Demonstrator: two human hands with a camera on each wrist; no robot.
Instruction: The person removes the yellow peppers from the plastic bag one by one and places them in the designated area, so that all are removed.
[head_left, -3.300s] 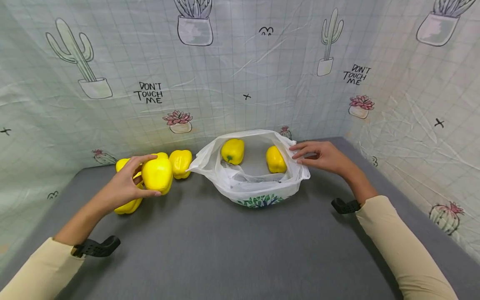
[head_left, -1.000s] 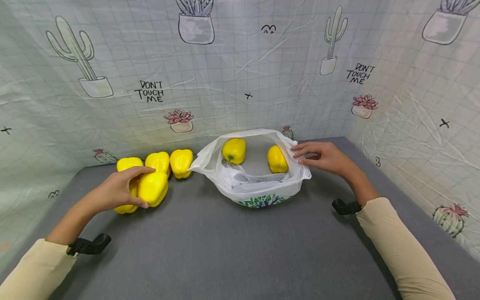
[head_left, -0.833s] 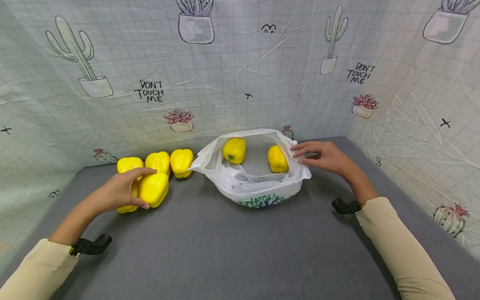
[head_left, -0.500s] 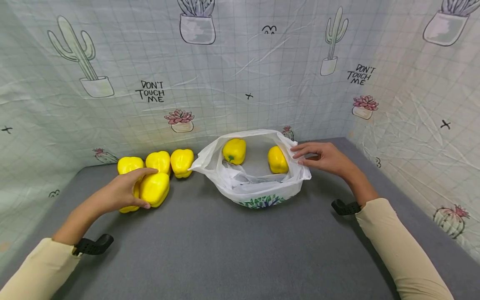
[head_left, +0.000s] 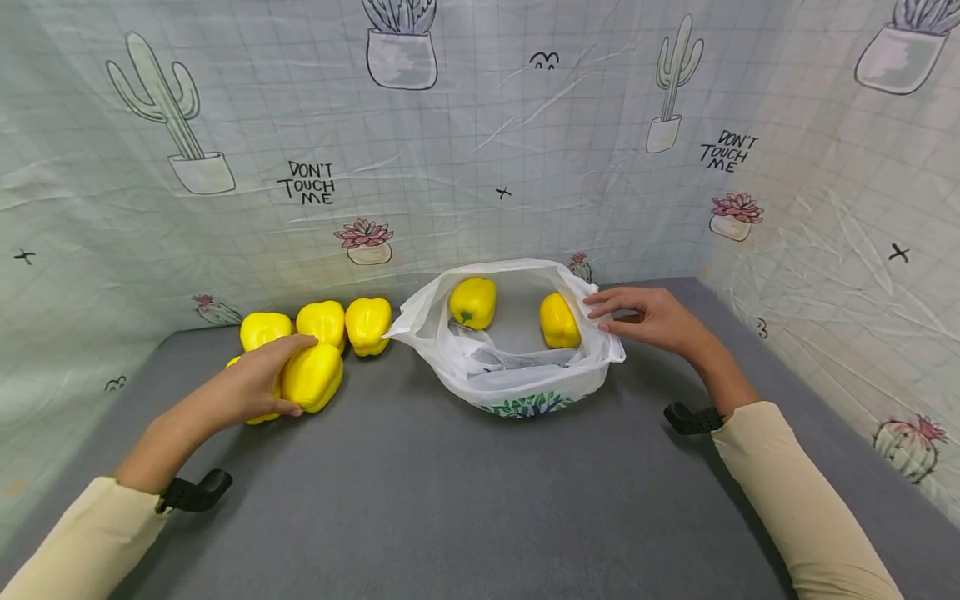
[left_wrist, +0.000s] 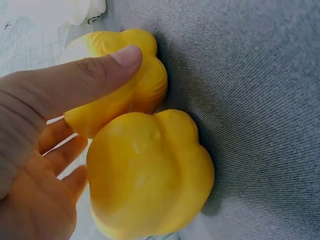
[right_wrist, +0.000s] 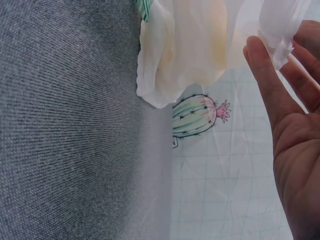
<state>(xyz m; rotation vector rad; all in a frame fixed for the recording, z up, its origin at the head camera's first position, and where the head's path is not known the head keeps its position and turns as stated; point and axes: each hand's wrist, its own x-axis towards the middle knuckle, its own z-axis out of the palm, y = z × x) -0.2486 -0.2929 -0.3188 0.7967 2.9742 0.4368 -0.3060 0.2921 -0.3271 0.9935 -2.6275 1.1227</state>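
Note:
A yellow bell pepper (head_left: 312,377) is held between the thumb and fingers of my left hand (head_left: 243,383), low over the table at the front of a pepper cluster. In the left wrist view, the thumb lies across this pepper (left_wrist: 145,80), and another pepper (left_wrist: 150,175) sits beside it, nearer the camera. My right hand (head_left: 648,317) pinches the right rim of a white plastic bag (head_left: 457,375), whose mouth gapes upward. Inside the bag are two yellow peppers, one at the left (head_left: 473,302) and one at the right (head_left: 559,320). The right wrist view shows thumb and fingers at the bag's edge (right_wrist: 277,45).
Behind the left hand stand three yellow peppers in a row, the rightmost (head_left: 368,326) close to the bag's left corner. One more (head_left: 262,417) is mostly covered by the hand. A grey table (head_left: 480,500) meets a cactus-printed cloth backdrop (head_left: 480,167) at the back and sides.
Since the oldest frame my left hand has lowered its pepper toward the front of the cluster, uncovering the back row. Lately it has barely moved. The right hand keeps its place on the bag.

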